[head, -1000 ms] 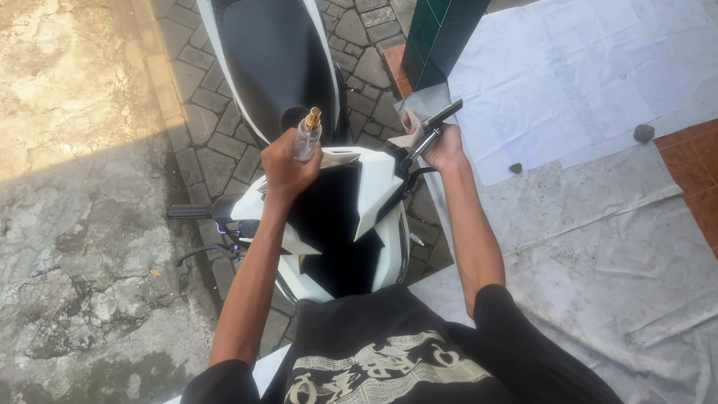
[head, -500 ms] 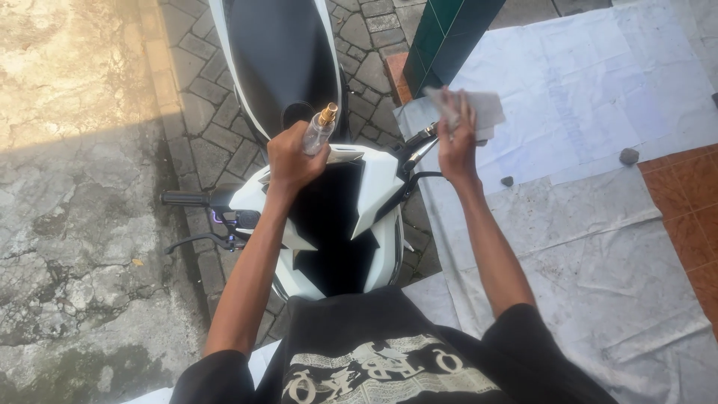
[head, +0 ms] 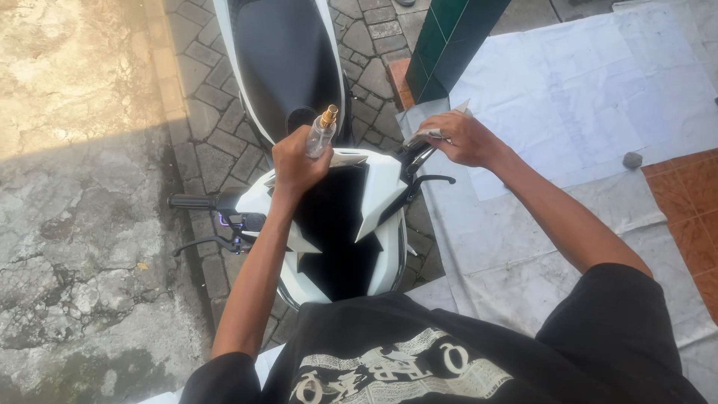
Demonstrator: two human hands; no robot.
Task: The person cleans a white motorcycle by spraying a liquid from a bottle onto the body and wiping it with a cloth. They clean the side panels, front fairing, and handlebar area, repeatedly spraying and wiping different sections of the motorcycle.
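The left hand [head: 295, 166] has its fingers clenched around a small clear spray bottle [head: 320, 135], gold nozzle up, over the white scooter [head: 378, 191]. The right hand [head: 460, 138] grips a folded cloth [head: 437, 129], pressing it on the right handlebar [head: 419, 155], likely for wiping.

Daylight, outdoors, bright and hard. Direct sun falls on the concrete ground [head: 67, 67] left of the scooter [head: 329, 187], nearly washed out there. A sharp-edged shadow line crosses the concrete level with the scooter's seat; everything nearer than that lies in even shade. The white sheet [head: 583, 90] right of the scooter reads pale and flat, low contrast, faint bluish cast. The scooter's dark centre panel goes almost pure black, no detail. Small bright glint on the gold cap of the bottle [head: 321, 133] above the scooter's front. Focus fairly crisp overall; slight softness on the right hand [head: 460, 138]. Wide-angle stretch towards the frame edges.
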